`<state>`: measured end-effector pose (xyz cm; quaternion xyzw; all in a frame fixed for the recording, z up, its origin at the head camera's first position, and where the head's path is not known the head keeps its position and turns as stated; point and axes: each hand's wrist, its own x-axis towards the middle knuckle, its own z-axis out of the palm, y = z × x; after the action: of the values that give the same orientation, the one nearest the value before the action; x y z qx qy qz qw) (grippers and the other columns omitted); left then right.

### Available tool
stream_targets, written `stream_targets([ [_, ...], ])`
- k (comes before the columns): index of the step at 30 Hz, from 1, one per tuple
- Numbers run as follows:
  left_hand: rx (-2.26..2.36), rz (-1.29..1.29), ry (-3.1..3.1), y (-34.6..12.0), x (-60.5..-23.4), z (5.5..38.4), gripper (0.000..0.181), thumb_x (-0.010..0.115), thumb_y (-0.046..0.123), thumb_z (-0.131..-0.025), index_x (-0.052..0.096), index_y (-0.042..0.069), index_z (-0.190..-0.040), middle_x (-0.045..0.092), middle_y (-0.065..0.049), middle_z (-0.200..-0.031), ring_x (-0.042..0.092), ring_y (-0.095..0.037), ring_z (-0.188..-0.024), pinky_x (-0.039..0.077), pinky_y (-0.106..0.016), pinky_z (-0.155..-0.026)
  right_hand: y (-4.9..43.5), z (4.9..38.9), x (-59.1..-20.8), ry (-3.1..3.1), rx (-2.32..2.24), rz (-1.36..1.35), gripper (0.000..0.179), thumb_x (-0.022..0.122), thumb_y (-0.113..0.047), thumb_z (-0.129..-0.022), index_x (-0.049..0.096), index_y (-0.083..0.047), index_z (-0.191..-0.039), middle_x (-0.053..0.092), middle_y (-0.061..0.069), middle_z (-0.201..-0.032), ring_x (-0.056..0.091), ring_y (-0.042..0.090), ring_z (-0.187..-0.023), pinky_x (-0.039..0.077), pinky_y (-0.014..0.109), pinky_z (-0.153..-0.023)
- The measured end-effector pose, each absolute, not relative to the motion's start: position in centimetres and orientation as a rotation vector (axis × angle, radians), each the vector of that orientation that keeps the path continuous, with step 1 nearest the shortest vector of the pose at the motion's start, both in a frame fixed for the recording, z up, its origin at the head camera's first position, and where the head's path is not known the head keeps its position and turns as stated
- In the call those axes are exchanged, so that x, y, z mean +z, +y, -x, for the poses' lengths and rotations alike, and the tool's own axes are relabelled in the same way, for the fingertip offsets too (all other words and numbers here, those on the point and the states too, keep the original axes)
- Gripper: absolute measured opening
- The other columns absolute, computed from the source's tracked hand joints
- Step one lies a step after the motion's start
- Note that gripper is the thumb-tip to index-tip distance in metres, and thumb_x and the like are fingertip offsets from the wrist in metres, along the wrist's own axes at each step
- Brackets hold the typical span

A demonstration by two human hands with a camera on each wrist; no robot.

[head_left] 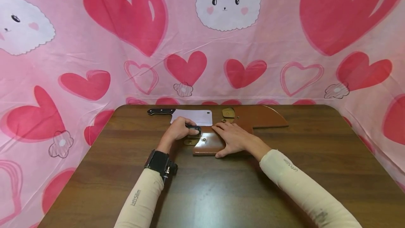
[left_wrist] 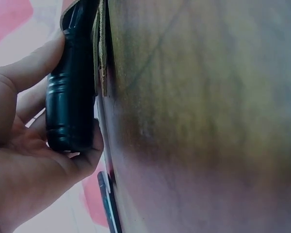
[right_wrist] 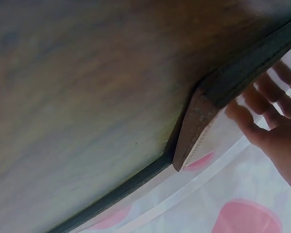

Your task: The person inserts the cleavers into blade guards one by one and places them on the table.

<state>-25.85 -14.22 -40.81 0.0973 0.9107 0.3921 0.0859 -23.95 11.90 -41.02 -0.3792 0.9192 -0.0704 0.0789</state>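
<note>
My left hand grips the black handle of a knife at the left end of a glossy brown leather sheath. The left wrist view shows thumb and fingers around this ribbed handle, whose upper end meets the leather; no blade shows. My right hand lies on top of the sheath, fingers spread and the thumb at its near edge. Behind the left hand, a cleaver lies flat with its black handle to the left.
A second brown leather sheath with a brass-coloured snap strap lies behind the right hand. Everything is on a dark wooden table. Its far edge meets a pink cloth printed with hearts.
</note>
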Motion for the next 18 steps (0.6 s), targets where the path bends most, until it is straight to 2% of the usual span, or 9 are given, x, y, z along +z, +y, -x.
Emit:
stream_targets([
  [10,1.141,-0.333,2.723,-14.15,-40.57,25.93,0.02,0.087,0.018,-0.082,0.08,0.006,-0.096,0.073,-0.003,-0.093,0.059,-0.019,-0.089,0.048,-0.033,-0.082,11.88,24.12,-40.62,2.737,-0.21,1.124,0.111,0.074,-0.072,-0.073,0.037,-0.007,-0.156,0.04,0.012,-0.155,0.038,0.034,-0.14,0.032,0.057,-0.111],
  [18,1.104,-0.35,2.722,-14.36,-40.33,25.73,0.022,0.087,0.018,-0.08,0.081,0.005,-0.098,0.075,-0.003,-0.093,0.061,-0.019,-0.092,0.049,-0.034,-0.084,11.71,23.85,-40.32,2.697,-0.214,1.12,0.111,0.074,-0.071,-0.074,0.037,-0.006,-0.156,0.039,0.015,-0.156,0.037,0.039,-0.141,0.032,0.057,-0.112],
])
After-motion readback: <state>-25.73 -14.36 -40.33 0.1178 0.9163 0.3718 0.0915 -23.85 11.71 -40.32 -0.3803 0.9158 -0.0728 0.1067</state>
